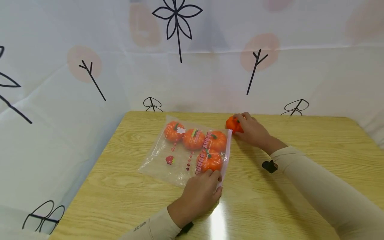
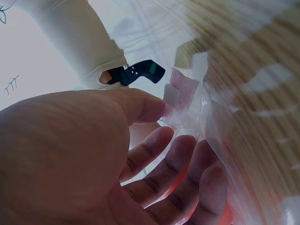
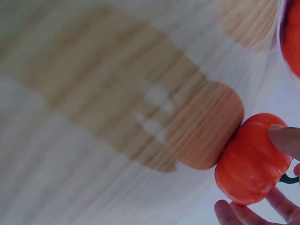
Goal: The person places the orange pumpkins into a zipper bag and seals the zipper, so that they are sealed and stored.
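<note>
A clear plastic zip bag [image 1: 160, 165] with pink lettering lies flat, several orange toy pumpkins [image 1: 193, 139] inside it. Its pink zip edge [image 1: 229, 143] faces right. At the bag's near corner my left hand [image 1: 199, 193] pinches the zip edge; the left wrist view has the thumb and fingertips against it beside a whitish slider [image 2: 172, 96]. Past the far end of the zip, my right hand [image 1: 253, 131] holds another toy pumpkin [image 3: 253, 159] with a green stem, thumb on one side and fingers on the other. That pumpkin is outside the bag, at the tabletop.
The wood-grain table [image 1: 315, 160] reaches back to a white cloth [image 1: 210, 80] printed with line plants and pink blots. Cloth also hangs along the left side. Black wrist devices [image 1: 270, 166] sit on both sleeves.
</note>
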`<state>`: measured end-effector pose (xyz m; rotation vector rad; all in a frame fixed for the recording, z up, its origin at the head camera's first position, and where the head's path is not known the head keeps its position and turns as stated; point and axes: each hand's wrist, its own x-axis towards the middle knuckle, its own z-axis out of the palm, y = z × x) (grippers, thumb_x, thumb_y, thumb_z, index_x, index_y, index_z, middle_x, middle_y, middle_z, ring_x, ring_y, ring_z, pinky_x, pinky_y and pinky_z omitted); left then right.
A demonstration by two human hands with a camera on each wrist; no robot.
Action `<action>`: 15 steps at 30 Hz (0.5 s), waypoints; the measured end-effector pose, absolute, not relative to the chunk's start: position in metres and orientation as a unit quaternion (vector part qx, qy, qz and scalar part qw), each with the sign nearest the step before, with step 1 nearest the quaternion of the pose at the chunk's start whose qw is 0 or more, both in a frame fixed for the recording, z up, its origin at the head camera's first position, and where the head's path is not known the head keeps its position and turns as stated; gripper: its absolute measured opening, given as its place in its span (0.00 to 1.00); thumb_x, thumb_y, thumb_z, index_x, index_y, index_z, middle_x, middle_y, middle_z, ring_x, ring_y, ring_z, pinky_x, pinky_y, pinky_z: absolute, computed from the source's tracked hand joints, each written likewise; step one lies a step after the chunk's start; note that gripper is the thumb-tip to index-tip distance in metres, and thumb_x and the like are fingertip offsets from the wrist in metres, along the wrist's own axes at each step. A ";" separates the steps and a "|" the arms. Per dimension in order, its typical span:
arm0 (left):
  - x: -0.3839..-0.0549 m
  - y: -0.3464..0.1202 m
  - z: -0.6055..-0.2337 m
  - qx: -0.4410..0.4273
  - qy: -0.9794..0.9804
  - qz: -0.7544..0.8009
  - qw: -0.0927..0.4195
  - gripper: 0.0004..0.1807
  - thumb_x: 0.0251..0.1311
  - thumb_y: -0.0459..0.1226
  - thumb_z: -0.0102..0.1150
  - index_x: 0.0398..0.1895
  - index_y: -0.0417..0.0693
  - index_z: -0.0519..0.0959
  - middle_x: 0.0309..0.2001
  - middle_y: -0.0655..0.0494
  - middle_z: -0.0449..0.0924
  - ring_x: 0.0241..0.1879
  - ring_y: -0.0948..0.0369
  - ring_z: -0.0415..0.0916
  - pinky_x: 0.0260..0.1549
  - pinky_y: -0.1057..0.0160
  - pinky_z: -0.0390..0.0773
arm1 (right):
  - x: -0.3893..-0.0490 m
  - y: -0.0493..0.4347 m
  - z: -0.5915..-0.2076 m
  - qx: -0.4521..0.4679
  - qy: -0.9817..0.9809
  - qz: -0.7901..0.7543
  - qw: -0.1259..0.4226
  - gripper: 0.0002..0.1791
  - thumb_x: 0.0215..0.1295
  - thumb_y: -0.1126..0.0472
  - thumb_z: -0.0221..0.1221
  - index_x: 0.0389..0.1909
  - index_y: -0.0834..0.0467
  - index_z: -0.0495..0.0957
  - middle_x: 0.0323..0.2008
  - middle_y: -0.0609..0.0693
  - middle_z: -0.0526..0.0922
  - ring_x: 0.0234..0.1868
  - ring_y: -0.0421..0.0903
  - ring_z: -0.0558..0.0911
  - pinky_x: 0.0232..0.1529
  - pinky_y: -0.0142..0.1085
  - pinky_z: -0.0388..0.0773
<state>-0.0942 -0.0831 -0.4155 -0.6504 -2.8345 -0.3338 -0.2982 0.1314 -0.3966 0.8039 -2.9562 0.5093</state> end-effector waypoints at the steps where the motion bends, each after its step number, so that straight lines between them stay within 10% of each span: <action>1: -0.094 -0.083 -0.415 -0.221 -0.963 -0.114 0.107 0.12 0.57 0.46 0.68 0.41 0.56 0.79 0.31 0.62 0.80 0.27 0.66 0.77 0.20 0.68 0.72 | -0.297 0.133 -0.397 0.257 -0.951 0.170 0.018 0.37 0.64 0.59 0.66 0.69 0.57 0.59 0.65 0.68 0.64 0.57 0.69 0.74 0.54 0.61 0.77; 15: -0.094 -0.084 -0.417 -0.226 -0.960 -0.115 0.121 0.12 0.57 0.46 0.68 0.41 0.55 0.79 0.31 0.62 0.80 0.26 0.65 0.77 0.19 0.67 0.72 | -0.275 0.146 -0.394 0.209 -0.953 0.215 -0.035 0.50 0.61 0.58 0.67 0.78 0.63 0.48 0.69 0.75 0.61 0.67 0.74 0.64 0.65 0.66 0.64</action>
